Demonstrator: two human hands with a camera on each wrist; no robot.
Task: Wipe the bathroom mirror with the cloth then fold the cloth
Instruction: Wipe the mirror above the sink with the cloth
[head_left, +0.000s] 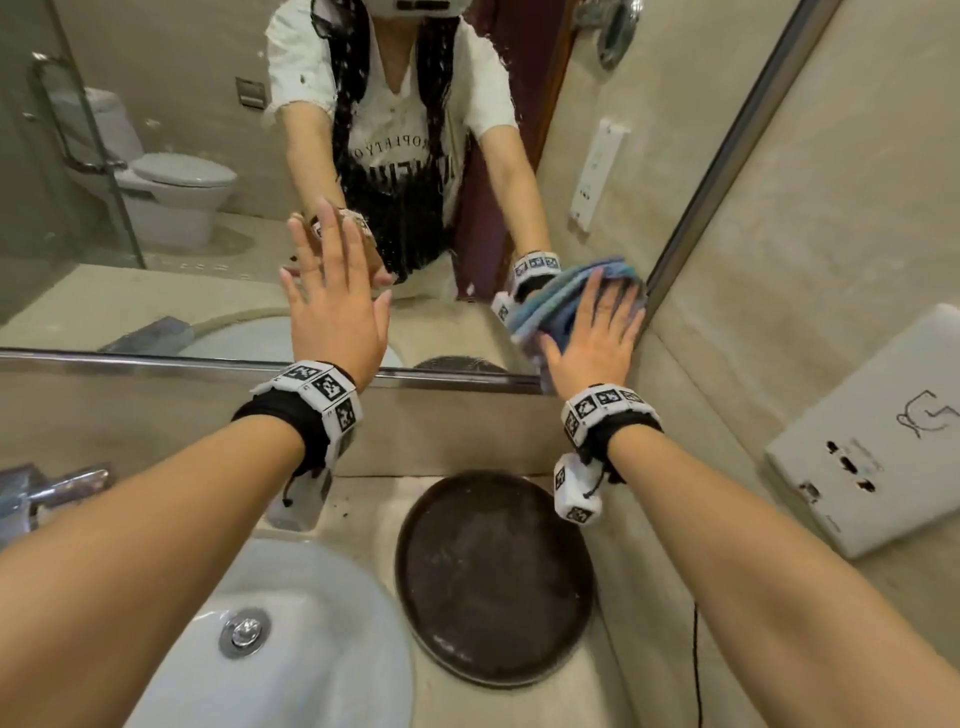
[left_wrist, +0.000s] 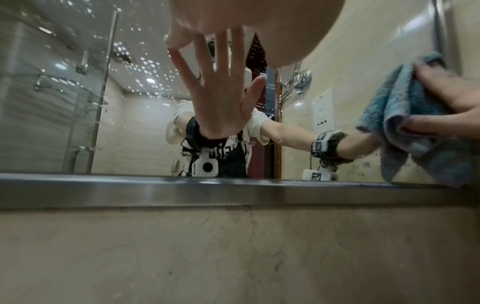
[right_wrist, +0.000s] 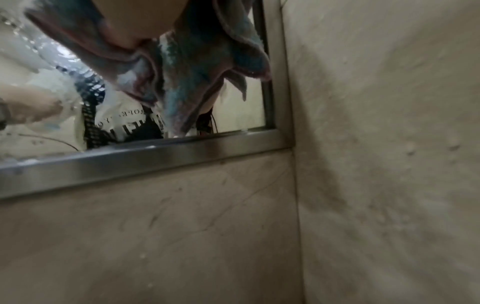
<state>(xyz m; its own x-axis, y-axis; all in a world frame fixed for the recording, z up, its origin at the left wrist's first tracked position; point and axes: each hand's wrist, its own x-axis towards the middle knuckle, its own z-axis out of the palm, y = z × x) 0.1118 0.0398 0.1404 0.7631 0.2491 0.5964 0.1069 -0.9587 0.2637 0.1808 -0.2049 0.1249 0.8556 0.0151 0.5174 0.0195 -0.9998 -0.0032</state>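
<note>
Right grip (head_left: 589, 332) presses cloth (head_left: 556, 306) flat on mirror (head_left: 156, 234).

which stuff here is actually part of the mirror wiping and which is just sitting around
In the job:
mirror
cloth, pressed on the glass by the right hand
left hand, flat on the glass

Lying about:
round dark tray
sink
tap
wall socket plate

The white T-shirt (head_left: 400, 135) reflected in the mirror (head_left: 156, 104) is showing mirrored lettering, partly readable as "PROPERTY O"; the rest is illegible.
</note>
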